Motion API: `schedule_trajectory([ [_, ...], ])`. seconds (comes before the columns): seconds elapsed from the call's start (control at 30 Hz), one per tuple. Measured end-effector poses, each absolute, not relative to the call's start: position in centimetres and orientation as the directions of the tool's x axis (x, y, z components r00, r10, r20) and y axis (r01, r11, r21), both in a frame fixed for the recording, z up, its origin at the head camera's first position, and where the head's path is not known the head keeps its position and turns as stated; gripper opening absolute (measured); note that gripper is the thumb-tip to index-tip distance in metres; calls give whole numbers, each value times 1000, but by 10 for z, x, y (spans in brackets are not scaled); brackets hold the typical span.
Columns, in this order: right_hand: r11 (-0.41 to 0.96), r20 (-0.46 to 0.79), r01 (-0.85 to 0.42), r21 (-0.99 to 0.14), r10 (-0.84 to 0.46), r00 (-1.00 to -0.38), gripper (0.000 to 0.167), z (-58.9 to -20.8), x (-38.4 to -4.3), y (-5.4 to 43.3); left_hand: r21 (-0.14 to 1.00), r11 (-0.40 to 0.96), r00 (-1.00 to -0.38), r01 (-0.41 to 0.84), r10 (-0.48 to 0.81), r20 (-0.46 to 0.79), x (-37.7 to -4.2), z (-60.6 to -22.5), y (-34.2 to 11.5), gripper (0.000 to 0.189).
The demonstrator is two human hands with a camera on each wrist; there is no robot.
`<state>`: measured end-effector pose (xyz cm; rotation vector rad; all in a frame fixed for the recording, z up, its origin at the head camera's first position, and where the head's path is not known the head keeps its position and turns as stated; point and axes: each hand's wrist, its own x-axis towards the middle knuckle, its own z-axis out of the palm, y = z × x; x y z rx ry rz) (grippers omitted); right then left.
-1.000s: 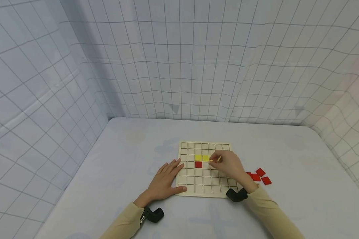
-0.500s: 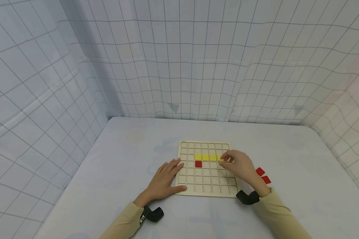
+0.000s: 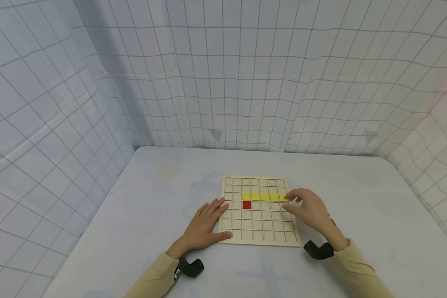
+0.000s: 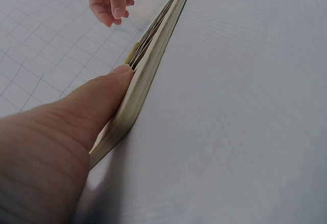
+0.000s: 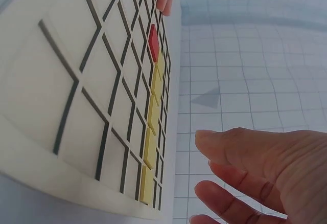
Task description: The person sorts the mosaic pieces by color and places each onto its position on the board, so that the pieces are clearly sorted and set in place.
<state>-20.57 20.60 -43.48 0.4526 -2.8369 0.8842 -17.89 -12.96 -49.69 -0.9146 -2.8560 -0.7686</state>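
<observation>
A pale square grid board lies on the table. Across one of its rows runs a line of several yellow square tiles, the last at the right edge column. One red tile sits in the cell just below the leftmost yellow one. My left hand rests with spread fingers on the board's left edge; in the left wrist view its thumb lies on the rim. At the row's right end hovers my right hand, thumb and fingers apart; the right wrist view shows nothing between them.
More red tiles lie on the table right of the board, mostly hidden behind the right wrist. A white cloth with a dark grid hangs behind the table and along both sides. Each wrist wears a black camera mount.
My right hand has moved right along the row. It pinched yellow tiles a second ago and holds none now; the yellow row has grown longer. The left hand has stayed in place.
</observation>
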Motion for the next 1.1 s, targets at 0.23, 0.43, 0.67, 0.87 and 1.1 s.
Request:
schedule_trajectory([
  [0.23, 782, 211, -310, -540, -231, -950, 24, -431, -201, 219, 445, 708, -828, 549, 535, 170, -179, -496, -129, 84],
  [0.43, 798, 182, -273, -537, -207, -961, 24, -429, -199, 231, 437, 718, -831, 542, 533, 156, -180, -496, -129, 84],
  [0.67, 802, 125, -252, -542, -220, -967, 27, -430, -198, 242, 437, 714, -830, 547, 531, 171, -179, -497, -130, 84],
  [0.87, 803, 67, -244, -545, -248, -966, 31, -431, -196, 248, 437, 706, -825, 558, 531, 194, -179, -497, -130, 84],
  [1.1, 820, 2, -218, -529, -256, -967, 32, -435, -194, 251, 433, 709, -825, 556, 535, 184, -179, -497, -131, 84],
])
